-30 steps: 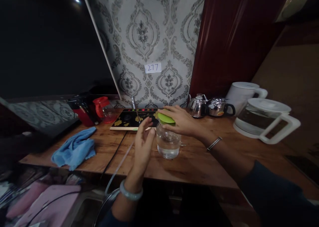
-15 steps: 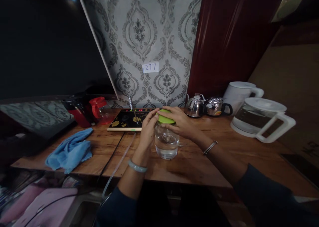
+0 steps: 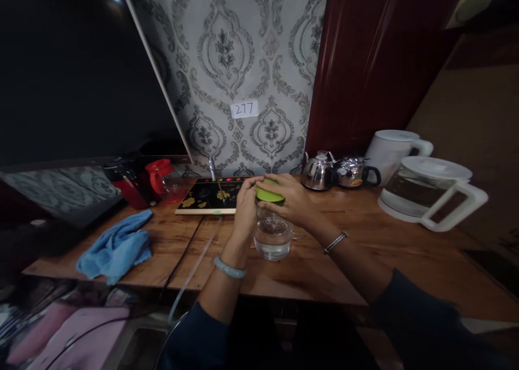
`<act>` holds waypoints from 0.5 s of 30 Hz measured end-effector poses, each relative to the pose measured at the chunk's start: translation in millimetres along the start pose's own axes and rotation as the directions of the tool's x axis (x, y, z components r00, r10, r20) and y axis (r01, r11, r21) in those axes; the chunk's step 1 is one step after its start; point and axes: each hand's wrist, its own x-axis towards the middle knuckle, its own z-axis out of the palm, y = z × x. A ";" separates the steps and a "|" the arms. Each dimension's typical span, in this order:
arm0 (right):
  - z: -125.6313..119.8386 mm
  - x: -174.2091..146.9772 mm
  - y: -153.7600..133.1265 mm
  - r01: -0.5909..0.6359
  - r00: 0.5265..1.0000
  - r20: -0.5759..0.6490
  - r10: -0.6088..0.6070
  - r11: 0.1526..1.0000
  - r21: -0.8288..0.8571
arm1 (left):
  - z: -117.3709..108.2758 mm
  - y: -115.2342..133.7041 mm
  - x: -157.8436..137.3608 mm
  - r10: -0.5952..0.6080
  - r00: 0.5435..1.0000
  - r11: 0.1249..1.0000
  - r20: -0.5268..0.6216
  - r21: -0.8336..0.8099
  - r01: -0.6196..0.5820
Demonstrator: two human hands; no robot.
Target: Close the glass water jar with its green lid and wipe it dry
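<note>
- Two hands meet on one vessel: we note our left hand (image 3: 246, 205) and right hand (image 3: 292, 199) both closed about the top of the glass jar (image 3: 273, 236).
- We find the glass jar standing upright on the wooden table (image 3: 365, 240), near its front edge and just before the black tea tray (image 3: 206, 196); its long axis runs vertical.
- We see the green lid (image 3: 268, 193) seated on the jar's mouth, directly beneath the right palm, whose fingers curl over it from the right.
- We record the left hand pressed against the jar's neck and the lid's left rim, fingers wrapped on it; neither hand is open.
- Both hands lie equally near; the lid sits between them, the right hand on top, the left at the side.
- Clear liquid shows in the jar's lower part.
- Elsewhere we note a blue cloth (image 3: 115, 247) well left, two steel kettles (image 3: 338, 172) behind, and a glass carafe (image 3: 430, 192) far right.
</note>
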 end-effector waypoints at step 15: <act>-10.2 16.7 -12.8 -0.023 0.995 0.097 0.026 0.999 -0.029 | -2.4 -11.4 3.2 -0.033 0.998 0.999 -0.058 -0.026 0.032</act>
